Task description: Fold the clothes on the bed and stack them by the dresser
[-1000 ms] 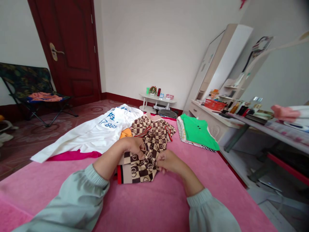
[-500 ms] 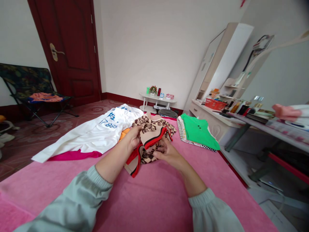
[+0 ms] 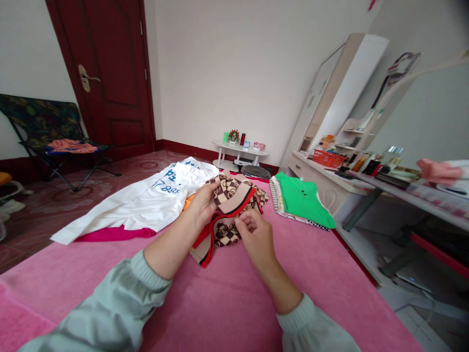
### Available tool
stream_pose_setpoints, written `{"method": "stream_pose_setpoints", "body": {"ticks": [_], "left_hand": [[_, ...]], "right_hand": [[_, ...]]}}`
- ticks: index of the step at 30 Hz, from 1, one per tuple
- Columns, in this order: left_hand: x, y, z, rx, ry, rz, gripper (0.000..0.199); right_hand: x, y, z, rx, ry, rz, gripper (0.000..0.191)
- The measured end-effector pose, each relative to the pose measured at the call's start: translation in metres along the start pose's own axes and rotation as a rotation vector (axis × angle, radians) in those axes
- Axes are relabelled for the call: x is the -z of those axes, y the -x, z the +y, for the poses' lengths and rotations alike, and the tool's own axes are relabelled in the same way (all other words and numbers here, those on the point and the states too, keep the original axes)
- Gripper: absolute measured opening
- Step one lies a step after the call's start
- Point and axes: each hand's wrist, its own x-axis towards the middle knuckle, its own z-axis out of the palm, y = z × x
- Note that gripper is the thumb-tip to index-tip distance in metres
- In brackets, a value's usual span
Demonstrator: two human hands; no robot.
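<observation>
A brown-and-beige checked garment (image 3: 227, 233) with red and black trim lies bunched on the pink bed cover (image 3: 220, 303). My left hand (image 3: 204, 201) grips its upper left part, the fingers partly hidden by the cloth. At the garment's right side, my right hand (image 3: 256, 237) pinches the trimmed edge between thumb and curled fingers. Left of the garment a white long-sleeved top (image 3: 146, 200) with blue lettering is spread out, with orange cloth (image 3: 188, 201) and magenta cloth (image 3: 117, 233) showing beneath. A green garment (image 3: 302, 198) tops a folded pile on the right.
A dressing table (image 3: 318, 171) with a red basket (image 3: 329, 158) and bottles stands at the right. Beyond the bed is a small white table (image 3: 240, 148). A folding chair (image 3: 47, 132) holding orange cloth stands at the far left, near a dark red door (image 3: 110, 73).
My right hand has drawn slightly down and its fingers have curled in at the trimmed edge. The garment's upper part now lies flatter, and my left hand is a little higher on it.
</observation>
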Motion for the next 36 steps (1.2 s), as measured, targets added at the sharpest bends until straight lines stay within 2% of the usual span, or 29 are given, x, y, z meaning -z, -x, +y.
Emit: {"method": "stream_pose_setpoints", "body": {"ticks": [2, 3, 5, 6, 8, 11, 13, 17, 20, 22, 24, 27, 30, 33, 36], "left_hand": [[-0.001, 0.001, 0.004, -0.023, 0.001, 0.011, 0.013], [-0.001, 0.001, 0.005, -0.029, -0.003, 0.015, 0.013], [-0.002, 0.002, 0.005, -0.028, -0.012, 0.014, 0.014], [-0.002, 0.002, 0.005, -0.031, -0.016, 0.019, 0.014], [-0.002, 0.001, 0.005, -0.045, -0.02, 0.035, 0.014], [-0.001, -0.001, 0.007, -0.072, -0.014, 0.065, 0.013], [0.001, -0.003, 0.009, -0.092, -0.002, 0.079, 0.014], [0.004, -0.007, 0.013, -0.134, 0.007, 0.1, 0.014], [0.005, -0.008, 0.015, -0.154, 0.0, 0.116, 0.016], [0.005, -0.008, 0.016, -0.176, 0.005, 0.121, 0.018], [0.004, -0.007, 0.016, -0.193, 0.01, 0.117, 0.021], [0.004, -0.007, 0.015, -0.189, -0.004, 0.107, 0.021], [0.005, -0.007, 0.015, -0.2, -0.017, 0.1, 0.019], [0.007, -0.009, 0.015, -0.246, -0.054, 0.115, 0.016], [0.012, -0.013, 0.018, -0.339, -0.224, 0.165, 0.019]], "right_hand": [[-0.006, 0.01, -0.011, 0.094, 0.07, -0.253, 0.015], [-0.01, 0.015, -0.016, 0.136, 0.143, -0.366, 0.024], [-0.017, 0.026, -0.022, 0.186, 0.311, -0.515, 0.052], [-0.021, 0.03, -0.022, 0.192, 0.38, -0.542, 0.061], [-0.026, 0.035, -0.019, 0.185, 0.449, -0.535, 0.06], [-0.033, 0.034, -0.005, 0.136, 0.383, -0.453, 0.023], [-0.037, 0.031, 0.005, 0.072, 0.3, -0.39, 0.013], [-0.042, 0.024, 0.019, -0.135, 0.109, -0.334, 0.016], [-0.043, 0.023, 0.021, -0.345, -0.074, -0.387, 0.041], [-0.043, 0.023, 0.02, -0.432, -0.144, -0.437, 0.04], [-0.042, 0.025, 0.017, -0.401, -0.084, -0.452, 0.032], [-0.043, 0.029, 0.009, -0.248, 0.204, -0.392, 0.038], [-0.044, 0.035, -0.003, -0.16, 0.424, -0.352, 0.041], [-0.043, 0.039, -0.012, -0.086, 0.471, -0.348, 0.051], [-0.041, 0.043, -0.016, -0.003, 0.484, -0.38, 0.065]]}}
